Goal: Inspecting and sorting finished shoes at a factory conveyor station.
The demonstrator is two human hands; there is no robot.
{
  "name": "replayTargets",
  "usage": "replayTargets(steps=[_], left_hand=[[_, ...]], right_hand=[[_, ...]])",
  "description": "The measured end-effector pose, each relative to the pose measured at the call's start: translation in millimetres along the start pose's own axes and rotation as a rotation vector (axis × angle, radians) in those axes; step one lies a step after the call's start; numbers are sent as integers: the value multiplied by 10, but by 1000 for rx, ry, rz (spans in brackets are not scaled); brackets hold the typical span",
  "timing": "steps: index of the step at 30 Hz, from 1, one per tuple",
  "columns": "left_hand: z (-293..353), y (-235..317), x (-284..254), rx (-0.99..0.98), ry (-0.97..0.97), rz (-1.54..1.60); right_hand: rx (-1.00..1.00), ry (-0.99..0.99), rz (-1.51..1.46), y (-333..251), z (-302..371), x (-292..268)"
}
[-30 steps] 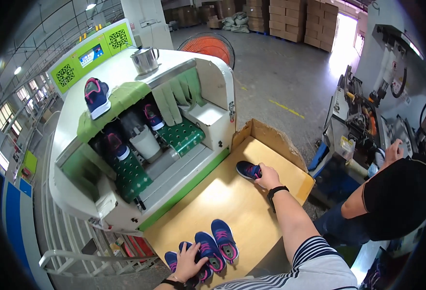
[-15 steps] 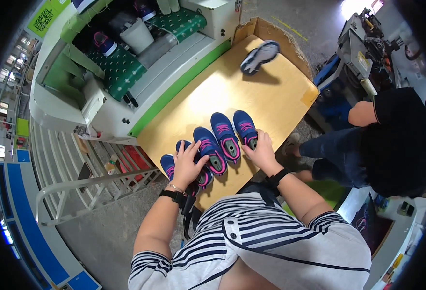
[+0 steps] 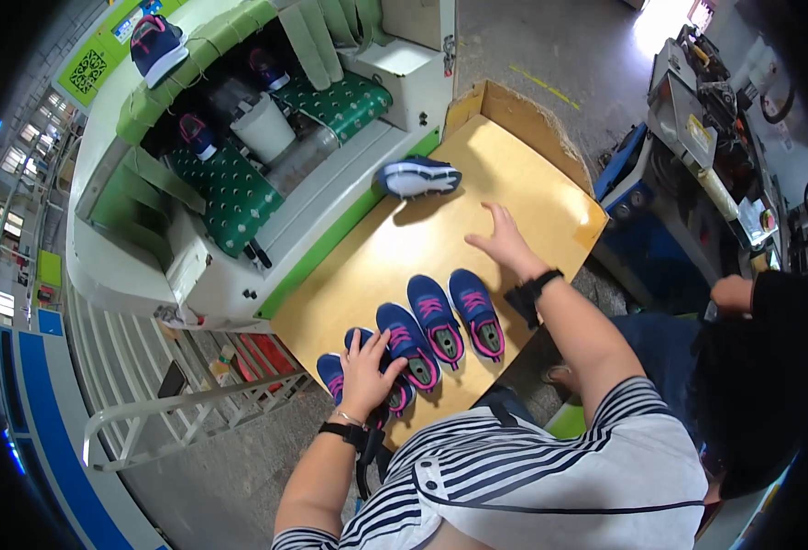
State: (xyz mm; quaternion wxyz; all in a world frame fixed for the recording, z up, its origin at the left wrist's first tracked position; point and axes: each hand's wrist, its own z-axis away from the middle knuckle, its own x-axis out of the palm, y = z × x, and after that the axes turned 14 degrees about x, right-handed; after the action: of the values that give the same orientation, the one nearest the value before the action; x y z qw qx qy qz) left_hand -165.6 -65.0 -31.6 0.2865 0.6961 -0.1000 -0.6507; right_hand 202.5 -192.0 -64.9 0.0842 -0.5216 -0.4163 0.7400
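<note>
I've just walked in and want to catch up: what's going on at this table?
A person's left hand lies on the left part of a row of five navy shoes on a tan tabletop. The right hand is open and empty over the tabletop. Farther off, a lone shoe shows its sole near a white-and-green machine; whether it touches the tabletop is unclear. Two more shoes show inside the machine, and another shoe sits on top.

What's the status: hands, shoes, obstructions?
Left hand on row of shoes. Right hand open, empty. Lone shoe ahead-left of it, sole showing; nothing visible between.
</note>
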Motion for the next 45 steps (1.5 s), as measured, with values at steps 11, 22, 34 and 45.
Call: replayTargets(steps=[11, 22, 34, 45], left_hand=[[-12, 16, -23, -37, -9, 23], [22, -43, 58, -12, 11, 9], [22, -115, 41, -3, -57, -26], [487, -113, -59, 153, -3, -40]], right_hand=[[-63, -171, 353, -375, -1598, 565], [-283, 474, 441, 947, 1044, -425], [249, -124, -152, 532, 1362, -218], [215, -42, 402, -269, 1857, -52]])
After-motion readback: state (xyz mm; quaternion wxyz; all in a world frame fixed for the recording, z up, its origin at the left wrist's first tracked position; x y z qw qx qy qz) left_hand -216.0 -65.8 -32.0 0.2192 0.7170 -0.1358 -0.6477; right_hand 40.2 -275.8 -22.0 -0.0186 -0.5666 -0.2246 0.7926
